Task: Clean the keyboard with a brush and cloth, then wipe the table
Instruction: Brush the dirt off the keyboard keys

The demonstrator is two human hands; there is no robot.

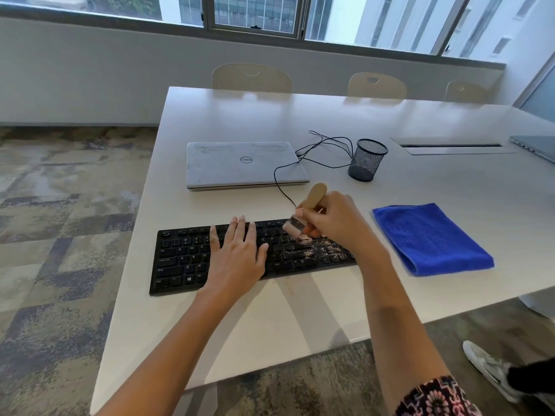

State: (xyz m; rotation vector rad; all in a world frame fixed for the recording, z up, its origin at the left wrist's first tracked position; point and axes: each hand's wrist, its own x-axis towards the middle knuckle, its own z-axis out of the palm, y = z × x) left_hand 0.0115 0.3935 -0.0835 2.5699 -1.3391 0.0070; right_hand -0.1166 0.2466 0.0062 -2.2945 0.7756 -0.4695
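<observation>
The job looks to be in its first stage, the brushing. At the centre of the frame the right hand [333, 220] grips the brush [312, 199] by its handle, fingers curled round it, with the bristles down on the upper key rows, right of the middle of the keyboard [186, 259]. The left hand [237, 253] lies flat and open on the middle keys, fingers straight, seemingly steadying the board.

The keyboard sits low in the centre of the frame, near the front edge of the table [300, 319]. Pale brownish crumbs [321, 249] speckle its right part just below the bristles, so the brushing is not finished. The left part shows none that I can make out. The cloth [432, 238] lies folded at centre right, just beside the keyboard's right end, with neither hand on it. Wiping the keys and then the table is, by my reading, all to come.

The keyboard is matt black plastic with low flat keys and white lettering. The brush has a pale wooden handle with a rounded flat end, a metal band and short light bristles. The cloth is bright blue and plush, a soft rectangle with a rounded fold. The table is white and smooth with a faint sheen. Above the keyboard lies a closed silver laptop [243, 163] with a smudged lid, and to its right stands a round black wire-mesh cup [367, 160]
</observation>
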